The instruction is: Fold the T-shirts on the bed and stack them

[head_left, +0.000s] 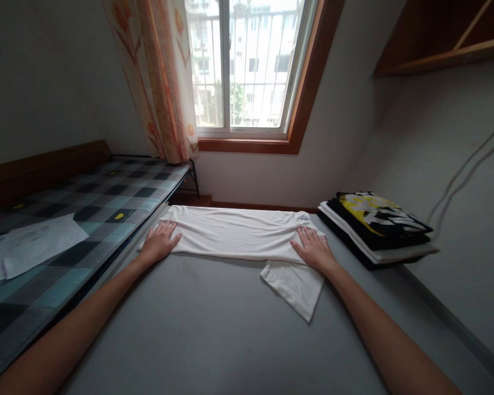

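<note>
A white garment [234, 233] lies across the far part of a grey table [214, 329], folded into a long band with light wrinkles. One sleeve of it sticks out toward me near the right end. My left hand [160, 240] rests flat on the band's left end, fingers spread. On the right end lies my right hand [313, 248], palm down with the fingers apart, just above the sleeve. Neither hand grips the cloth.
A stack of folded clothes [379, 227] sits at the table's right back, by the wall. To the left is a bed with a checked mattress [135, 192] and papers [45, 244] on it. A curtain [164, 82] hangs beside the window [251, 71].
</note>
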Motion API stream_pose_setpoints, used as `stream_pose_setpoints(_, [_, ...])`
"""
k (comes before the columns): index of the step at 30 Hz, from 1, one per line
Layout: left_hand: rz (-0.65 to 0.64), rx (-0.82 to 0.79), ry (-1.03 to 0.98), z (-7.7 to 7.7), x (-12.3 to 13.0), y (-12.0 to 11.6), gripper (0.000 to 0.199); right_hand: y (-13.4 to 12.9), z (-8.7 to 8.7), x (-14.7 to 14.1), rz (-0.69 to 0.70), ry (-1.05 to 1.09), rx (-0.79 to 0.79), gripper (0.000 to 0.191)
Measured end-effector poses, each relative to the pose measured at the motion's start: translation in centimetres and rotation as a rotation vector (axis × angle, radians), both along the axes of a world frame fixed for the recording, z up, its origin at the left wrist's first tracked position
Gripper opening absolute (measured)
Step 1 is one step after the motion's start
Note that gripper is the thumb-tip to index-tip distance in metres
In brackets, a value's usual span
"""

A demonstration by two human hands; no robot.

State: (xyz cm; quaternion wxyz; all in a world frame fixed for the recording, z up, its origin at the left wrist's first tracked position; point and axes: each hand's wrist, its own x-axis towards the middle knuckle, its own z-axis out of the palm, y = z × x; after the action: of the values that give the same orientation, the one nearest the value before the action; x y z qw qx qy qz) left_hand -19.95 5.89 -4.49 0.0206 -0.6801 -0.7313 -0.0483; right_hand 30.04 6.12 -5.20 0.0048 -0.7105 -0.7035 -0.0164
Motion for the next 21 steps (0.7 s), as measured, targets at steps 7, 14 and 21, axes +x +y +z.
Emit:
stream_pose_setpoints(7, [0.029,-0.008,-0.003,0.3,0.1,3.3,0.066,3.3,0.9,-0.8,-0.037,0.016,-0.069,0.074])
stream_pose_setpoints(14, [0.038,-0.022,-0.008,0.5,0.2,5.2,0.066,6.4,1.4,-0.4,0.014,0.039,-0.081,0.073])
stream_pose_setpoints(21, [0.022,0.050,-0.009,0.5,0.3,4.6,0.057,6.4,0.9,0.3,0.034,0.024,-0.036,0.069])
